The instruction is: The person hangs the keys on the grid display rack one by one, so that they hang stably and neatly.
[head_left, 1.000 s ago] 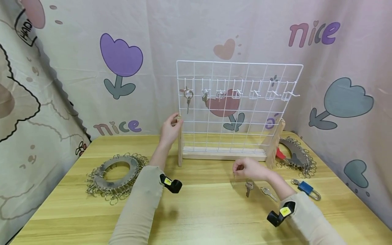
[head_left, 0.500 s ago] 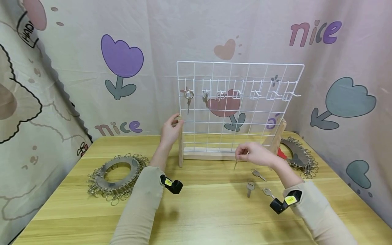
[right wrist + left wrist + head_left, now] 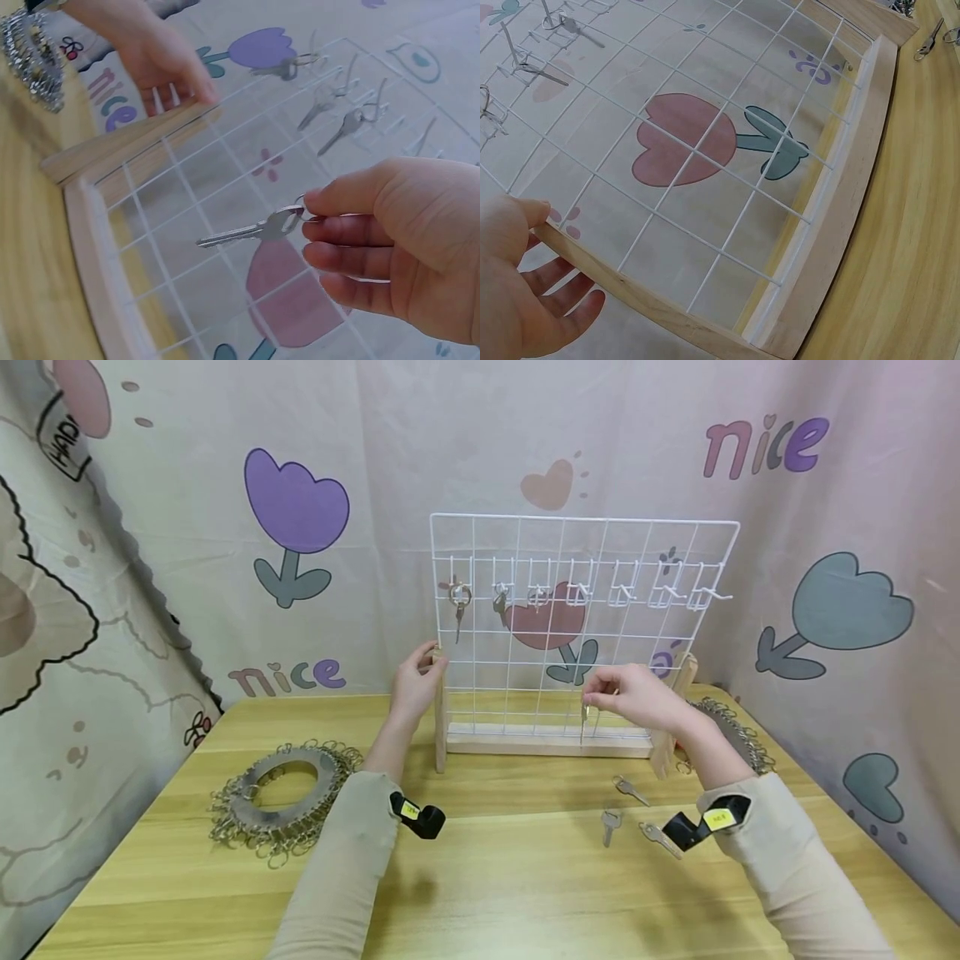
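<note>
Key (image 3: 255, 230) hangs before rack (image 3: 547, 745); I see right hand (image 3: 633, 695) pinching it, left hand (image 3: 415, 687) gripping rack's left post (image 3: 441, 718).

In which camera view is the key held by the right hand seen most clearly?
The right wrist view: the key appears large there, turned broadside. The head view shows it small and thin beneath the right hand; the left wrist view does not show it.
</note>
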The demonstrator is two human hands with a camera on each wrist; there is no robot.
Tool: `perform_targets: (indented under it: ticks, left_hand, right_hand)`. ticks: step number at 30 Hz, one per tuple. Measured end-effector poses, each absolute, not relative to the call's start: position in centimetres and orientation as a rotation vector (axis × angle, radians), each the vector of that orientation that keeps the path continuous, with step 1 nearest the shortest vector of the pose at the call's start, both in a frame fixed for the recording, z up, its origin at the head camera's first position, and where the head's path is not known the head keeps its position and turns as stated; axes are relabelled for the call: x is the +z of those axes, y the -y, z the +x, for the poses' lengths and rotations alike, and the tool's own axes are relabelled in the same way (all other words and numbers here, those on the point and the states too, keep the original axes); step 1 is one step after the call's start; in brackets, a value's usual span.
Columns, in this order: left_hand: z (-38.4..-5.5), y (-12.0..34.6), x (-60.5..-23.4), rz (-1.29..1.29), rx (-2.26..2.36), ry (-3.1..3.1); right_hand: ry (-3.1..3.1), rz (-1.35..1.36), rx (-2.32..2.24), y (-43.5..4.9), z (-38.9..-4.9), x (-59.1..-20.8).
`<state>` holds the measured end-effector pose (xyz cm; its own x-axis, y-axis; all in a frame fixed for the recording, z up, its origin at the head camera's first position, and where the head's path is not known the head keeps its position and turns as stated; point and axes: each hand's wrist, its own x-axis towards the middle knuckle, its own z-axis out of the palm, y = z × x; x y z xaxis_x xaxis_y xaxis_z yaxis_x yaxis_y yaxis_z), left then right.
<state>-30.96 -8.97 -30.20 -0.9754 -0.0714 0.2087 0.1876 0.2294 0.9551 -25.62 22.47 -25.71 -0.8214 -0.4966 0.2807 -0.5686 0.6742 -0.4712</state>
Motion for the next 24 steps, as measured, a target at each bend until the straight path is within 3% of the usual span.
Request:
perform_targets:
  ticks: [24]
  left_hand:
    - [-31.1, 8.8, -30.3, -0.095, -1.826, 2.274]
  right_hand:
    - [2.598, 0.709, 0.782, -21.4, -25.4, -18.8]
